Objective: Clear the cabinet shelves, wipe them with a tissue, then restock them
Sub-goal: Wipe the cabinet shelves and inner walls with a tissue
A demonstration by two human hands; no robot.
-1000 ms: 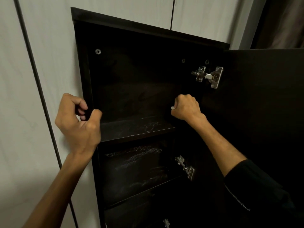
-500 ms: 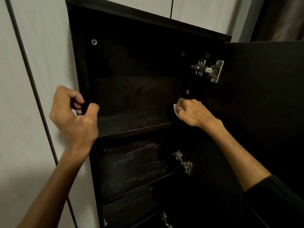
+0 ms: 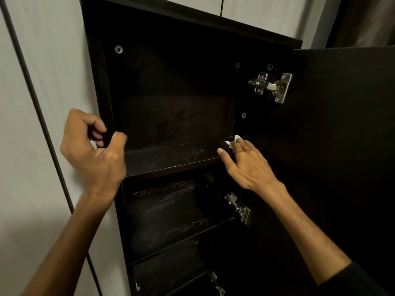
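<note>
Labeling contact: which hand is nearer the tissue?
Right. The right hand has the tissue under its fingers at the top shelf's right end; the left hand grips the cabinet's left edge.

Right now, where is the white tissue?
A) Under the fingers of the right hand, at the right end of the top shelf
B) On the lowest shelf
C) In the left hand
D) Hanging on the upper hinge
A: the tissue peeks out beneath the right hand at the right end of the top shelf, while the left hand grips the cabinet's side panel.
</note>
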